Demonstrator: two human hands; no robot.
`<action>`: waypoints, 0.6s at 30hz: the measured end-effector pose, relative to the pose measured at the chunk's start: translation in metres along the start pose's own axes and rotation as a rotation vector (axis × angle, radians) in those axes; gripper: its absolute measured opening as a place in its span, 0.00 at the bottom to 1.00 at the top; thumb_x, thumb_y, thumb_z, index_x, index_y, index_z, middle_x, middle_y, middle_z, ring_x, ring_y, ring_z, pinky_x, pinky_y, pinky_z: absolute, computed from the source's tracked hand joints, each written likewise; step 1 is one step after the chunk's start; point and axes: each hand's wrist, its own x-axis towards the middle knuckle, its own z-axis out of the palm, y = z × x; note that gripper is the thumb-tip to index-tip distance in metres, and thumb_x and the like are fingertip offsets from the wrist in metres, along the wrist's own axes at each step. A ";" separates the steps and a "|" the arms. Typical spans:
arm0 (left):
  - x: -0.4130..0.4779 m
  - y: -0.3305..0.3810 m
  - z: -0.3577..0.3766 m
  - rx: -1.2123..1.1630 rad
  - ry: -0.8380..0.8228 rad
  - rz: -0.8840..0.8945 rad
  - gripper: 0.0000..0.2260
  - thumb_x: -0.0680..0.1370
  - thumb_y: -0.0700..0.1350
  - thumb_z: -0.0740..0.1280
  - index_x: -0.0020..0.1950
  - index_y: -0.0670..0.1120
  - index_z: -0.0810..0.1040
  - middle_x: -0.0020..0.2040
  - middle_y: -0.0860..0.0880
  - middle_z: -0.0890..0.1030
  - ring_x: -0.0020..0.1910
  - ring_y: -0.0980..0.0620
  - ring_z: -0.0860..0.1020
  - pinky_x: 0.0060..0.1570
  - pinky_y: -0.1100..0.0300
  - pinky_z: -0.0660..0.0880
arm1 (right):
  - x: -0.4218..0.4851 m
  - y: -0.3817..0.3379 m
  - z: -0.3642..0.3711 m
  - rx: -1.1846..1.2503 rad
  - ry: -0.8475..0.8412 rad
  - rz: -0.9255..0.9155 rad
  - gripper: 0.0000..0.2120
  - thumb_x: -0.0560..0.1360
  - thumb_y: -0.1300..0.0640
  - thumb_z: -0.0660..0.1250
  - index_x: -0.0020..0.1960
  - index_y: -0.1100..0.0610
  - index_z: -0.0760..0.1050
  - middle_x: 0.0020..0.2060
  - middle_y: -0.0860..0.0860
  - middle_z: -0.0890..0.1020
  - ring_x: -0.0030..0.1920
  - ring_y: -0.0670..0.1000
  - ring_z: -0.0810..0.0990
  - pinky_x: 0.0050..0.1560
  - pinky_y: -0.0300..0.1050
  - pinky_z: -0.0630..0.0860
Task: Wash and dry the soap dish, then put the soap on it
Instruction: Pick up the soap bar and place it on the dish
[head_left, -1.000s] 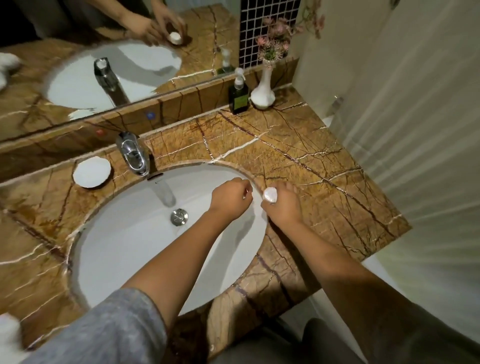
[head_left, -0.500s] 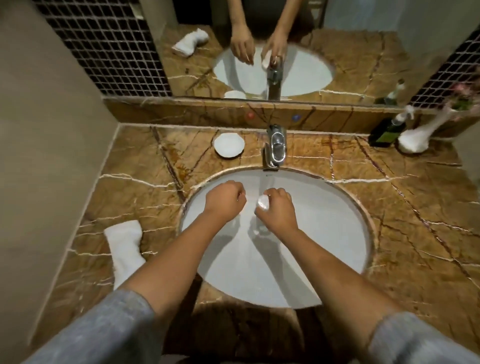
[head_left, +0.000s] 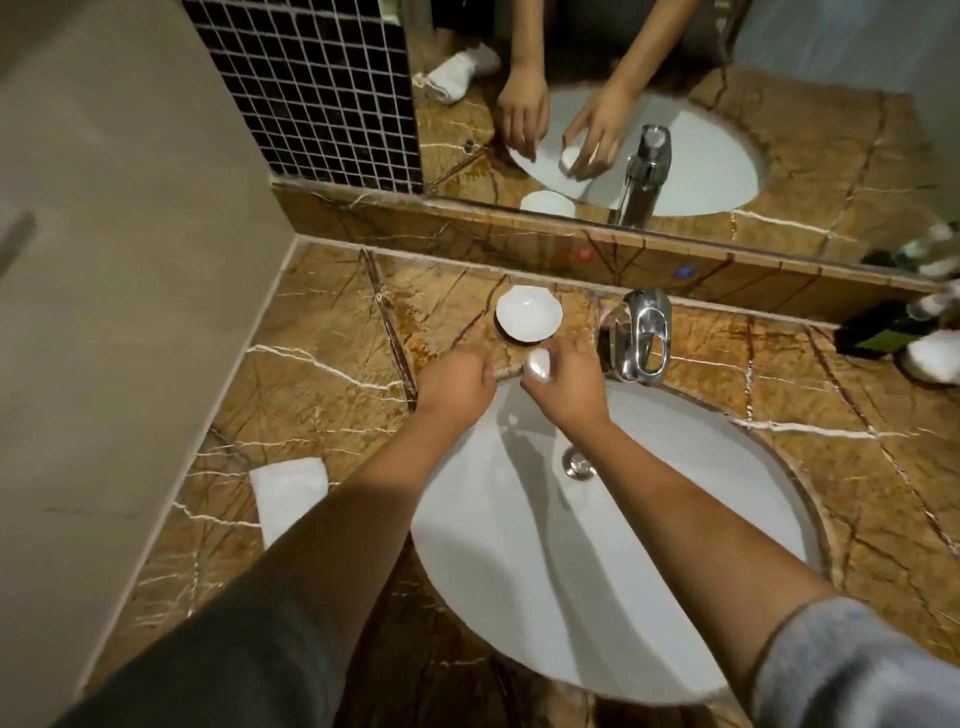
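**Soap carried up to the dish**

Half a second earlier both hands had been over the middle of the basin; now they had moved up to its back rim, close to the soap dish (head_left: 529, 315). The right hand (head_left: 569, 384) was closed around the white soap (head_left: 538, 363), which showed between thumb and fingers just short of the dish and not yet touching it. The left hand (head_left: 456, 382) was loosely curled beside it; no object showed in it, though its palm faced away and whether it held anything could not be told.

The dish stood upright and empty on the marble surface (head_left: 322, 343), left of the tap (head_left: 640, 335), which was not running. A folded white towel (head_left: 289, 493) lay on the surface well apart to the left.

The shift toward the dish suggested that washing and drying were likely finished and that placing the soap was the step in hand. What remained was to lower the soap into the hollow of the dish and let go; a wet bar could slip from the fingers.
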 end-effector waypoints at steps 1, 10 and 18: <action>0.008 -0.002 -0.003 -0.002 0.021 -0.006 0.10 0.78 0.44 0.58 0.52 0.44 0.77 0.51 0.43 0.80 0.46 0.41 0.78 0.35 0.57 0.68 | 0.011 -0.003 -0.002 -0.007 0.005 -0.011 0.22 0.70 0.54 0.69 0.61 0.61 0.74 0.56 0.61 0.77 0.57 0.61 0.75 0.53 0.50 0.73; 0.058 -0.016 -0.005 -0.022 0.041 -0.012 0.11 0.78 0.45 0.57 0.52 0.46 0.79 0.52 0.46 0.80 0.48 0.45 0.78 0.41 0.54 0.76 | 0.084 -0.024 0.008 -0.066 0.016 -0.056 0.23 0.71 0.53 0.68 0.65 0.58 0.71 0.60 0.58 0.76 0.61 0.60 0.73 0.57 0.49 0.71; 0.064 -0.029 0.007 -0.074 0.059 0.005 0.12 0.78 0.44 0.57 0.53 0.47 0.80 0.51 0.47 0.80 0.47 0.47 0.78 0.42 0.54 0.77 | 0.092 -0.012 0.018 -0.172 -0.014 -0.078 0.24 0.69 0.58 0.70 0.64 0.58 0.71 0.60 0.57 0.74 0.62 0.59 0.70 0.60 0.49 0.70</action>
